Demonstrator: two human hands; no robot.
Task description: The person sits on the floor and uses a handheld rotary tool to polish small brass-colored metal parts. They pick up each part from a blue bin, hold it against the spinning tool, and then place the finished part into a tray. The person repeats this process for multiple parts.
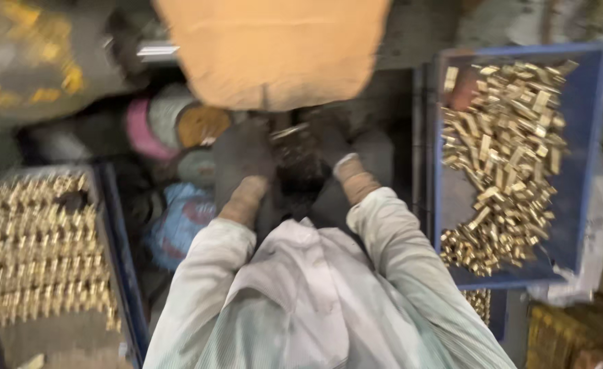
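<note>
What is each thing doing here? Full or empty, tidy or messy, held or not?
Right blue tray: part full, brass pieces jumbled.
Left tray: brass pieces in neat rows.
Left hand: gloved, on dark machine part.
Right hand: gloved, grip unclear.

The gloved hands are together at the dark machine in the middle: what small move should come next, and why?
Probably the right hand should reach to the blue tray of loose brass pieces for one piece. Both gloved hands, the left hand too, sit at the dark fixture, and blur hides whether they hold anything. The left-side tray holds brass pieces in rows.
</note>
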